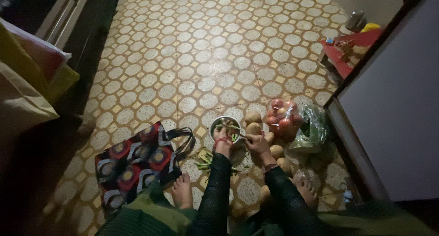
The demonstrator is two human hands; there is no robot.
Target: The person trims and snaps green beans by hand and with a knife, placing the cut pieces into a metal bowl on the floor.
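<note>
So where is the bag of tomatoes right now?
In the head view the bag of tomatoes lies on the tiled floor, right of centre, between the potatoes and a bag of greens, just beyond the right hand.

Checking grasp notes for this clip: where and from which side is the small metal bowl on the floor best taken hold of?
Probably by the far rim of the bowl, from above and from the left. It stands upright with its mouth open; the left hand covers the near rim, the right hand and the potatoes crowd the right side, and green beans fill the inside.

Patterned red-and-black cloth bag (pixel 137 165) on octagon-tiled floor (pixel 206 57), clear plastic bag of red tomatoes (pixel 283 117), green leafy bundle in plastic (pixel 313 131), low red table (pixel 350 53).
</note>
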